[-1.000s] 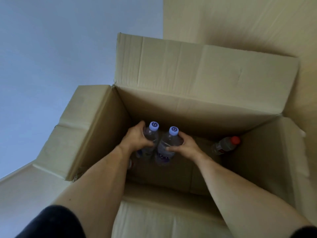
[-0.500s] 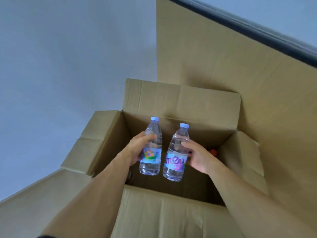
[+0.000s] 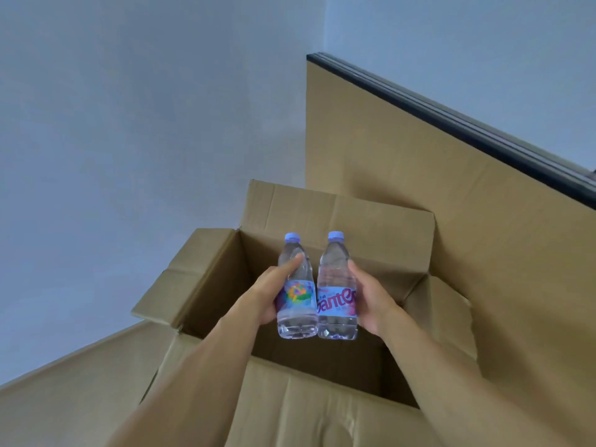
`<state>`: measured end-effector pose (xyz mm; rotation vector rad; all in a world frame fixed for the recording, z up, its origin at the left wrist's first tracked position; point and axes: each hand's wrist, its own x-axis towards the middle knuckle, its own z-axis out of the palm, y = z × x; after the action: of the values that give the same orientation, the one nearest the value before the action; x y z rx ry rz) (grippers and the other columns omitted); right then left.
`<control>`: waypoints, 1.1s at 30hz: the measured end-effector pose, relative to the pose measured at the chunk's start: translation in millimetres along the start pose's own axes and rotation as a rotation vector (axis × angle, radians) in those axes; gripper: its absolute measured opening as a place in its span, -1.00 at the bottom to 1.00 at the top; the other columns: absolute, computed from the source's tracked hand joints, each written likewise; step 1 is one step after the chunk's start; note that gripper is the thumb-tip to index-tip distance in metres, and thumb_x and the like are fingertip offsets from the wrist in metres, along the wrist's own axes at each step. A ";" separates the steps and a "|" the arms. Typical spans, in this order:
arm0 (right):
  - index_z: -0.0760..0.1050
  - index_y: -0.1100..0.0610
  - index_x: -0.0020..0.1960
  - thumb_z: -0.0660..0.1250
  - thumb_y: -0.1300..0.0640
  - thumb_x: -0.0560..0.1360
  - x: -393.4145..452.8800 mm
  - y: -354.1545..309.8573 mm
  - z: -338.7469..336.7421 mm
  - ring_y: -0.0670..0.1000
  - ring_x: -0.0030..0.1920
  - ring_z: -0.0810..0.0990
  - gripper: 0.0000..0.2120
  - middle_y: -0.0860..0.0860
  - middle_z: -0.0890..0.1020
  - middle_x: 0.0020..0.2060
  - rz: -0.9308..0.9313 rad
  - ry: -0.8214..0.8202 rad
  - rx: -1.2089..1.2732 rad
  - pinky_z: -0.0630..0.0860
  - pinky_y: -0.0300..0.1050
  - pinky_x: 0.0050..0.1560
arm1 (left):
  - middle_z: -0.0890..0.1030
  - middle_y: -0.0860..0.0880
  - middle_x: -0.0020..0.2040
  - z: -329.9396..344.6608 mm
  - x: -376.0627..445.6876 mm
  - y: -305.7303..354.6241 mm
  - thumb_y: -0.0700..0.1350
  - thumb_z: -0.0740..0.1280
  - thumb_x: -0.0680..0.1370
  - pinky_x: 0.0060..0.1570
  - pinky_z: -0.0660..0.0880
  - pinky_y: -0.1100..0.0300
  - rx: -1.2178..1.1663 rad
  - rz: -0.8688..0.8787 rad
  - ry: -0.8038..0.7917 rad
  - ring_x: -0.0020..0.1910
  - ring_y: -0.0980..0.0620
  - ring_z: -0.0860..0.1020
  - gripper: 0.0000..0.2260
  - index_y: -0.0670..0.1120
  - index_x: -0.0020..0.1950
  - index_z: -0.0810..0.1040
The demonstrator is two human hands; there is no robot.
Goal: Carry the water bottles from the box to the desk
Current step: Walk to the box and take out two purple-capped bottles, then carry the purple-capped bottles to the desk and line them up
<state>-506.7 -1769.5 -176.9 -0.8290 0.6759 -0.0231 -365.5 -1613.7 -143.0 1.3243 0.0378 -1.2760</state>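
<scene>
Filling the right side, a tall brown panel with a dark top edge point(image 3: 483, 253) stands behind the open cardboard box point(image 3: 338, 221); grey wall point(image 3: 129, 124) on the left; box flaps folded outward, near flap at the bottom of view, dark interior showing below the hands. Both bare forearms reach in from the bottom; left hand point(image 3: 267, 295) wraps the left water bottle point(image 3: 296, 285) around its label, thumb lying up the clear shoulder; right hand point(image 3: 371, 301) clasps the right water bottle point(image 3: 337, 285) from its outer side, fingers hidden behind it. Both bottles upright, held above the box opening, sides touching, pale purple caps on top; left label multicoloured, right label light blue with pink lettering; clear water visible in both; bases level with each other.
</scene>
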 end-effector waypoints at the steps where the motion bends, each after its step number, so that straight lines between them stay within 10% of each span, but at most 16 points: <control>1: 0.58 0.16 0.31 0.33 -0.25 0.44 -0.9 -1.1 0.7 0.21 0.22 0.64 -0.39 0.21 0.65 0.21 0.008 -0.008 -0.012 0.53 0.19 0.29 | 0.69 -0.27 0.12 0.5 -2.3 -1.1 0.10 0.48 0.50 -0.08 0.66 -0.05 -0.002 0.008 -0.006 0.08 -0.22 0.69 -0.48 -0.21 0.32 0.53; 7: 0.66 0.16 0.17 0.29 -0.23 0.52 -1.7 -7.5 7.9 0.21 0.11 0.69 -0.50 0.23 0.67 0.16 0.052 -0.050 -0.013 0.65 0.09 -0.01 | 0.58 -0.36 0.27 -10.8 -20.2 -7.8 -0.19 0.33 0.46 0.27 0.52 -0.21 -0.011 0.002 -0.096 0.26 -0.34 0.58 -0.47 -0.24 0.43 0.39; 16: 0.66 0.17 0.17 0.36 -0.24 0.48 12.8 -6.4 43.4 0.28 0.26 0.60 -0.48 0.28 0.63 0.21 0.105 -0.098 -0.069 0.45 0.30 0.34 | 0.63 -0.35 0.19 -26.5 -56.2 -29.7 -0.09 0.57 0.40 0.01 0.63 -0.12 -0.118 0.170 0.008 0.10 -0.28 0.66 -0.37 -0.33 0.36 0.47; 22: 0.59 0.18 0.27 0.27 -0.26 0.55 6.2 0.5 84.5 0.28 0.23 0.62 -0.44 0.29 0.62 0.22 0.138 -0.215 -0.147 0.55 0.26 0.23 | 0.60 -0.32 0.26 -45.9 -96.1 -28.9 -0.04 0.55 0.46 0.15 0.57 -0.25 -0.254 0.226 0.074 0.20 -0.30 0.63 -0.41 -0.09 0.42 0.40; 33: 0.70 0.13 0.09 0.32 -0.28 0.53 -33.1 71.1 219.6 0.22 0.13 0.67 -0.51 0.21 0.67 0.13 0.179 -0.444 -0.261 0.60 0.15 0.09 | 0.65 -0.29 0.04 -137.4 -231.3 -62.2 -0.08 0.28 0.64 -0.08 0.65 -0.05 -0.409 0.356 0.268 -0.08 -0.20 0.67 -0.63 -0.30 0.34 0.48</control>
<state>-426.1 -1563.8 -102.2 -0.9802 0.3327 0.4075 -414.5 -1349.0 -81.4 1.0781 0.2287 -0.7355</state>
